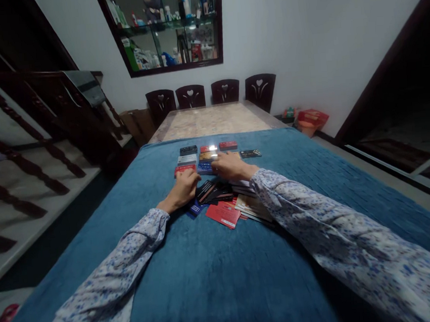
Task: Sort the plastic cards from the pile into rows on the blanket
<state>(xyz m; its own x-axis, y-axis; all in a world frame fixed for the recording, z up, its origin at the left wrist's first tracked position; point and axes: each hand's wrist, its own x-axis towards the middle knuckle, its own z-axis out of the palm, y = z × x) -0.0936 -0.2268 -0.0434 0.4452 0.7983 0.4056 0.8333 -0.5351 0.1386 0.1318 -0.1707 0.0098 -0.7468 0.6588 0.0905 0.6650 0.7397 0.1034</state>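
Note:
My left hand (183, 188) is closed, its fingers curled at the near edge of a red card stack (184, 169). Whatever it may pinch is hidden. My right hand (232, 166) bends its fingers down at the right end of a blue card stack (204, 168). Its fingertips look pinched together, but what lies between them cannot be made out. Between and below the hands is a loose heap with fanned black cards (212, 192), a red card (223, 215), a blue card (196, 208) and pale cards (251, 205), partly under my right forearm.
Behind the hands, cards lie in rows: a black stack (188, 150), red stacks (228, 145), a silver stack (187, 159), a gold stack (207, 156) and a black card (250, 153). A blue cloth (209, 280) covers the near table. Several chairs (225, 90) stand beyond.

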